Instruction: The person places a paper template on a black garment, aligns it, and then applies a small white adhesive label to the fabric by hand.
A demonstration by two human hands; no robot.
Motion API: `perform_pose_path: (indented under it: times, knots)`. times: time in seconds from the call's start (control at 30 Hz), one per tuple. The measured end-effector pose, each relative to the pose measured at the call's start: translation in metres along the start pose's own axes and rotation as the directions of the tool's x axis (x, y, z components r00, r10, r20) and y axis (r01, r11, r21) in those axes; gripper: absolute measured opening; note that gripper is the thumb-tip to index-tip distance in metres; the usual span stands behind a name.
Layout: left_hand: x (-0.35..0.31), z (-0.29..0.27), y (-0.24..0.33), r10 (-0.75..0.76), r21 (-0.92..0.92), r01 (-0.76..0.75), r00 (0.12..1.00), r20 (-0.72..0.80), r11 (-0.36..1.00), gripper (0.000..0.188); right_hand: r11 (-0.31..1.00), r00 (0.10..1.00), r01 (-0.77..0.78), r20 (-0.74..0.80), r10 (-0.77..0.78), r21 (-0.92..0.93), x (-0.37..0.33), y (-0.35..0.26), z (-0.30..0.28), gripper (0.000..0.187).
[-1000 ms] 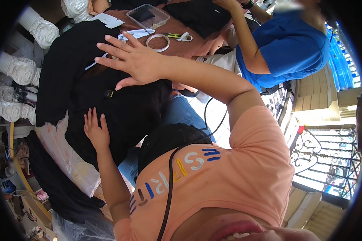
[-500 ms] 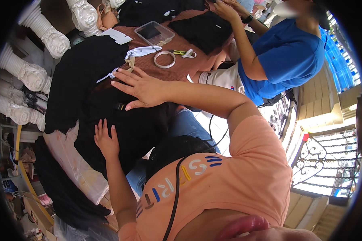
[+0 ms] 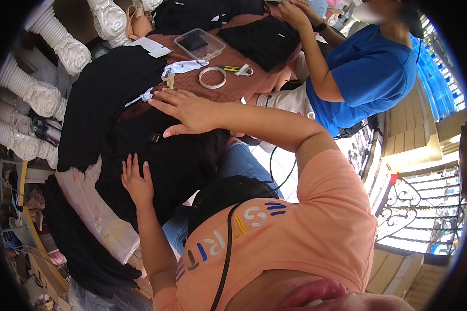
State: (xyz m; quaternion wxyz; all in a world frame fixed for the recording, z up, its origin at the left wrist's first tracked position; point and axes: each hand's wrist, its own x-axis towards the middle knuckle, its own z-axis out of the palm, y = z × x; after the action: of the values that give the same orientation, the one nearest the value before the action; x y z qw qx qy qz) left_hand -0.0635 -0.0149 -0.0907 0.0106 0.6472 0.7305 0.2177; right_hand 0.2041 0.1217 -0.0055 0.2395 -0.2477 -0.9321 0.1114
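A black garment [image 3: 135, 116] is spread over the near end of the table, with a small dark label bearing a gold mark [image 3: 155, 137] on it. My left hand [image 3: 138, 181] lies flat on the cloth near its left lower part, fingers stretched out. Farther up and to the right, my right hand [image 3: 189, 111] rests palm down on the upper edge of the cloth, thumb apart, close to the label. Neither hand grips anything. Just beyond my right fingertips are a beige scrap [image 3: 169, 81] and a white patterned strip [image 3: 184, 66].
On the brown table cover [image 3: 192, 85] are a tape roll [image 3: 212, 78], yellow-green snips [image 3: 232, 68] and a clear plastic box [image 3: 200, 43]. A co-worker in a blue shirt [image 3: 371, 70] sits at the right, beside another black garment [image 3: 262, 40]. White ornate columns [image 3: 70, 54] stand at left.
My right hand has slid slightly to the right and its fingers have drawn closer together. My left hand stays in place. The co-worker's hands have shifted a little.
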Motion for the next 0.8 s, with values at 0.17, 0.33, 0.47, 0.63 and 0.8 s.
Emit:
perform_pose_path:
  times: [0.17,0.33,0.47,0.63,0.8]
  knots:
    - [0.001,0.002,-0.005,-0.008,-0.032,0.008,1.0,0.018,0.999,0.05,1.0,1.0,0.023,-0.013,-0.023,-0.02,0.001,0.002,-0.001,0.093]
    - [0.001,0.0,-0.005,-0.013,-0.03,0.014,1.0,0.024,0.999,0.05,0.999,0.999,0.011,0.033,-0.01,-0.042,0.002,0.002,-0.005,0.095]
    - [0.0,0.0,-0.006,-0.014,-0.032,0.015,1.0,0.023,0.999,0.05,0.999,0.999,0.002,0.049,0.0,-0.041,0.0,0.002,-0.005,0.094]
    - [0.0,0.001,-0.005,-0.006,-0.034,0.006,1.0,0.019,0.999,0.05,0.999,0.999,0.002,0.053,0.001,-0.051,-0.004,0.004,-0.005,0.093]
    - [0.001,0.014,-0.007,0.006,-0.042,-0.007,1.0,-0.006,0.999,0.05,0.992,0.994,0.01,0.109,0.004,-0.126,-0.006,0.011,-0.007,0.087]
